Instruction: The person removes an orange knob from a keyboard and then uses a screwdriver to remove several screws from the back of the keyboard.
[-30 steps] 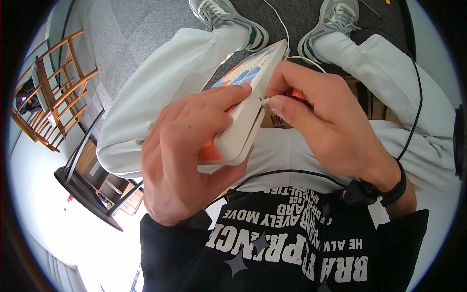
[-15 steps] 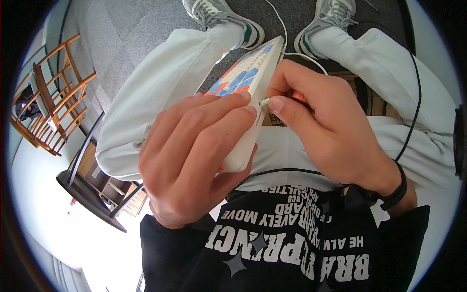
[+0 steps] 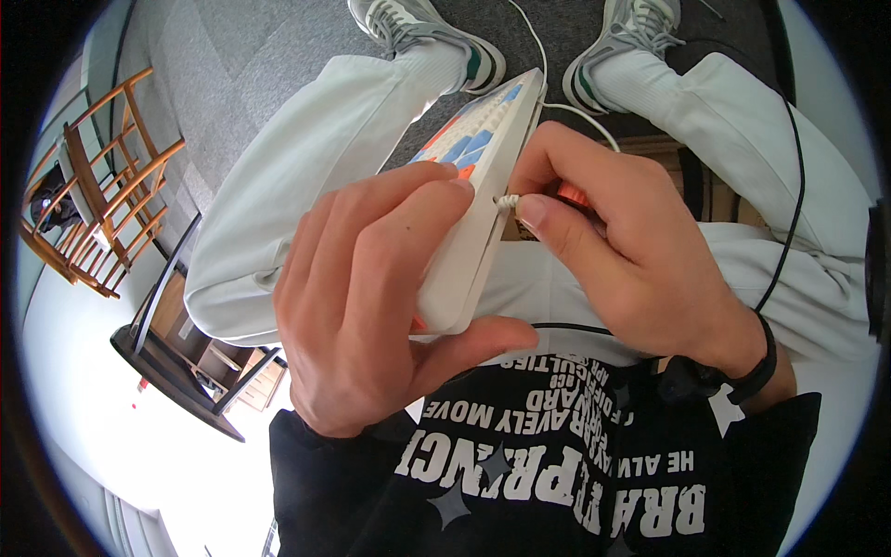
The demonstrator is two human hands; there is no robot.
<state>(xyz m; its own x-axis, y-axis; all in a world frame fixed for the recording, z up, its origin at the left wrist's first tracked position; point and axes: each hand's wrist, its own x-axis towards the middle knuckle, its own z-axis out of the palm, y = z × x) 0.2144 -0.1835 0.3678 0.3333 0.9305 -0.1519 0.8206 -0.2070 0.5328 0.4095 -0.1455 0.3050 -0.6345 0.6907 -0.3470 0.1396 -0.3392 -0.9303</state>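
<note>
A white keyboard [image 3: 464, 269] with cream, blue and orange keys stands tilted on its long edge between my legs. My left hand [image 3: 362, 278] holds its near end, fingers over the key side and thumb stretched out beyond the near corner. The ribbed end of a cream cable [image 3: 506, 201] meets the keyboard's side. My right hand [image 3: 622, 232] pinches that cable between thumb and index finger. Something orange and ridged [image 3: 573, 193] shows inside the curled fingers of my right hand; its kind is unclear. Whether the cable's plug is fully seated in the keyboard is hidden.
A white cord [image 3: 583, 113] runs from behind my right hand up between my shoes. A black cable [image 3: 796, 186] crosses my right leg. Below the right hand's fingers lies a brown cardboard surface [image 3: 650, 146]. At far left stands a wooden chair [image 3: 102, 186].
My left thumb has swung outward from behind the keyboard, and the fingers have shifted slightly left on the keys. More of the cable's ribbed end shows beside my right fingertips.
</note>
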